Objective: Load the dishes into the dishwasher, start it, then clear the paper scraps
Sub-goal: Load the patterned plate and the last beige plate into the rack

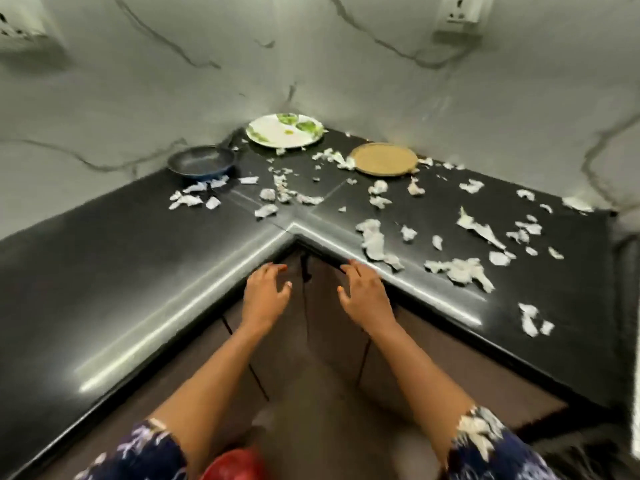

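A white plate with green leaf print (284, 130) lies in the far corner of the black L-shaped counter (104, 271). A dark frying pan (201, 161) sits to its left and a tan round plate (383, 159) to its right. Several torn paper scraps (460, 270) are strewn over the counter's middle and right wing. My left hand (265, 294) and my right hand (363, 294) hover side by side below the counter's inner corner, fingers spread and relaxed, holding nothing. No dishwasher is in view.
Marbled white walls rise behind the counter, with a socket (459, 12) at the upper right and another at the upper left. Brown cabinet doors (329, 341) stand under the inner corner. A red object (232, 465) shows at the bottom edge.
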`<state>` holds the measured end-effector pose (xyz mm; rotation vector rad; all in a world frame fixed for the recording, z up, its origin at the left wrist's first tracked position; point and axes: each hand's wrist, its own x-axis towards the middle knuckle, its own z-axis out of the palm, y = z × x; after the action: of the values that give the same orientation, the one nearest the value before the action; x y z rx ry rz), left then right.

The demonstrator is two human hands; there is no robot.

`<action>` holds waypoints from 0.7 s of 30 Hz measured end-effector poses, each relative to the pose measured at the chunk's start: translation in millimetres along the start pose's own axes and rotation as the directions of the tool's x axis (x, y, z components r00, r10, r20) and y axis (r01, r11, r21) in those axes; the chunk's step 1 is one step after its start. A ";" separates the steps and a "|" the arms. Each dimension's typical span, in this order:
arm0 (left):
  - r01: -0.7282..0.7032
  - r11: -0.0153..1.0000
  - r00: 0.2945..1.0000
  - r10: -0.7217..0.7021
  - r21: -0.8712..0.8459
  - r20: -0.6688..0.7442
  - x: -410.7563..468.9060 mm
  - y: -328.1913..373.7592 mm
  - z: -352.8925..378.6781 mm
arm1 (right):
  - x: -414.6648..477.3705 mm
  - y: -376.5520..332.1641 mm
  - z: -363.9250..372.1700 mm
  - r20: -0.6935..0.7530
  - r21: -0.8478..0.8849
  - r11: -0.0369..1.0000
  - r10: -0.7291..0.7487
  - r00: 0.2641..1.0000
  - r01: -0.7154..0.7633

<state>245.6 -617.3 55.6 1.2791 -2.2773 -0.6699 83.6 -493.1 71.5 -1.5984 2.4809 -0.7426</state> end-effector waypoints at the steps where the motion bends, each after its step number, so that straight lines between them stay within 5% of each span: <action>1: 0.025 0.999 1.000 -0.025 0.030 0.016 17.6 -6.2 -0.9 | 23.1 -4.4 4.9 0.031 -0.039 0.999 -0.018 0.999 0.019; 5: 0.050 0.992 0.995 -0.060 0.112 0.085 59.3 -16.8 -0.6 | 84.0 -5.0 27.4 0.159 -0.153 0.988 0.021 0.987 0.004; 10: 0.056 0.972 0.998 -0.055 0.227 -0.012 105.2 -17.7 8.4 | 116.7 5.4 47.3 0.027 -0.244 0.969 -0.039 0.999 0.045; 15: 0.036 0.998 0.999 -0.034 0.058 -0.037 184.5 12.3 30.8 | 201.1 35.3 6.3 -0.003 0.028 0.997 0.071 0.997 -0.071; 21: -0.220 0.968 0.970 0.231 -0.122 0.076 322.6 87.4 76.5 | 329.8 114.7 -49.4 -0.096 0.209 0.914 0.373 0.923 -0.348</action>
<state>-9.8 -843.1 93.3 0.9366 -2.3727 -0.7739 -174.8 -727.7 121.2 -1.0136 2.5953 -1.0144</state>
